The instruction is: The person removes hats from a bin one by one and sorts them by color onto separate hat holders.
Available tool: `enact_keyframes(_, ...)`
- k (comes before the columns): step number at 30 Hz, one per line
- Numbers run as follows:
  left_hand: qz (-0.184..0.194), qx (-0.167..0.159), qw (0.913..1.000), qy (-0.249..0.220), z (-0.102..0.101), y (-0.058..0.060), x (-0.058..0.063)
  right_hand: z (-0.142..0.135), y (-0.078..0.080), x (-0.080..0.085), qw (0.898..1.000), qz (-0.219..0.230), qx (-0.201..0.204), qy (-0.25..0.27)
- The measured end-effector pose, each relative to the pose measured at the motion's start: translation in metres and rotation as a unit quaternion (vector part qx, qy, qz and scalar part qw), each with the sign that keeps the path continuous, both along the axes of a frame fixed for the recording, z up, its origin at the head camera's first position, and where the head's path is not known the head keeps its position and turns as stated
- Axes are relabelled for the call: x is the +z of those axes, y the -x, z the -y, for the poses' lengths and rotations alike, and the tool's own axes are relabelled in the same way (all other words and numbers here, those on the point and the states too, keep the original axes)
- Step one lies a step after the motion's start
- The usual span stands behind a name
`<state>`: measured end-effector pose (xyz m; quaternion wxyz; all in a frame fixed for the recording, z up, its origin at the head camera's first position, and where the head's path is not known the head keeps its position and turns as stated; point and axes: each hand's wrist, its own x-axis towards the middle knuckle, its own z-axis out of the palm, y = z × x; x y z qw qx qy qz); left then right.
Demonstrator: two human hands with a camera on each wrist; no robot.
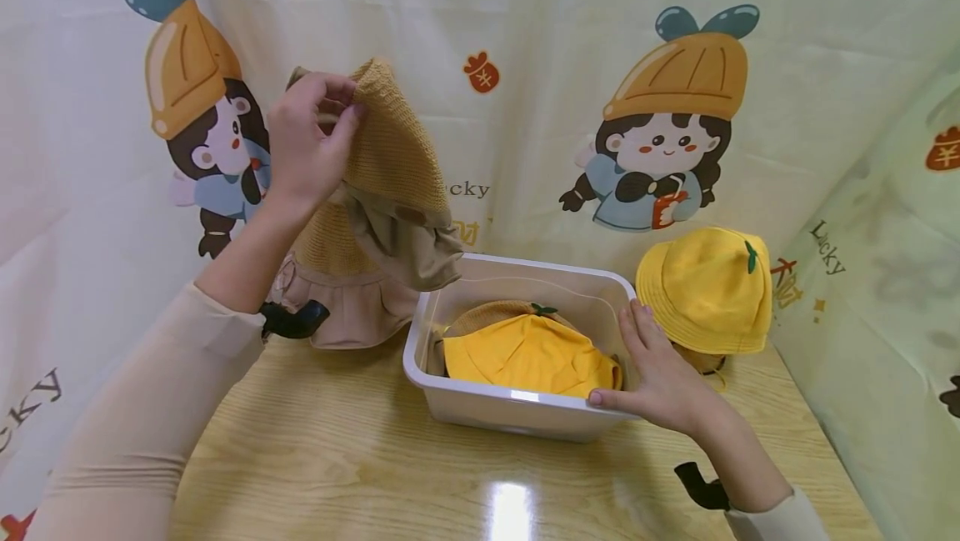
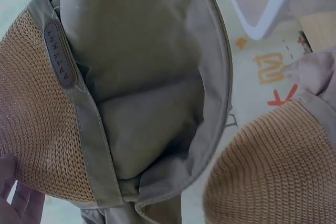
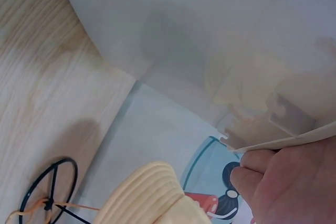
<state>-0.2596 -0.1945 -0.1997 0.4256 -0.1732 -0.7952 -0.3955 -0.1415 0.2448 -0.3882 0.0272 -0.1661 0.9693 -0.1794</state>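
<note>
My left hand (image 1: pixel 311 132) pinches the edge of a tan woven sun hat (image 1: pixel 397 149) and holds it up, left of a white plastic bin (image 1: pixel 510 418). In the left wrist view, the hat's khaki cloth brim (image 2: pixel 152 124) hangs down, with a dark label (image 2: pixel 59 53) on its band. My right hand (image 1: pixel 667 374) grips the bin's near right corner, thumb over the front rim. The right wrist view shows fingers (image 3: pixel 252 174) curled at the rim's outer side. Inside the bin lies a yellow cloth hat (image 1: pixel 525 353) over a tan hat (image 1: pixel 487 316) with a green sprout near its top.
Behind the raised hat stands another woven hat (image 1: pixel 330 245) with a pinkish ruffled brim. A yellow bucket hat (image 1: pixel 708 287) sits right of the bin, a black wire ring (image 3: pixel 50 190) near it. Printed curtains (image 1: pixel 525 174) enclose the wooden table (image 1: pixel 360 458).
</note>
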Motion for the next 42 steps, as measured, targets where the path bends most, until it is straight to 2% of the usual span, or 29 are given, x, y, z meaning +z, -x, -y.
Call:
enact_keyframes(9, 0.026, 0.020, 0.9995, 0.001, 0.019, 0.014, -0.015, 0.000, -0.001, 0.003, 1.000, 0.001, 0.006, -0.006)
enact_keyframes(13, 0.037, 0.023, 0.9991, 0.000, 0.027, 0.018, -0.023, -0.001, -0.001, 0.014, 0.999, 0.002, 0.027, -0.038)
enact_keyframes(18, 0.037, 0.012, 0.9992, 0.003, 0.032, 0.018, -0.026, 0.004, 0.009, 0.052, 0.994, 0.022, 0.075, -0.079)
enact_keyframes(24, 0.039, 0.009, 0.9991, 0.013, 0.033, 0.016, -0.028, 0.043, 0.045, 0.113, 0.981, 0.047, 0.181, -0.042)
enact_keyframes(28, 0.036, 0.003, 0.9992, 0.017, 0.033, 0.014, -0.027, 0.085, 0.077, 0.139, 0.969, 0.024, 0.243, 0.024)
enact_keyframes(31, 0.038, 0.001, 0.9991, 0.020, 0.033, 0.013, -0.028, 0.117, 0.103, 0.148, 0.956, 0.008, 0.269, 0.117)
enact_keyframes(34, 0.041, 0.004, 0.9989, 0.023, 0.033, 0.012, -0.028, 0.148, 0.123, 0.151, 0.941, 0.022, 0.252, 0.224)
enact_keyframes(38, 0.050, 0.005, 0.9985, 0.022, 0.033, 0.011, -0.028, 0.185, 0.144, 0.150, 0.910, 0.044, 0.215, 0.352)
enact_keyframes(42, 0.056, 0.004, 0.9982, 0.020, 0.033, 0.008, -0.027, 0.214, 0.155, 0.148, 0.883, 0.045, 0.208, 0.418)
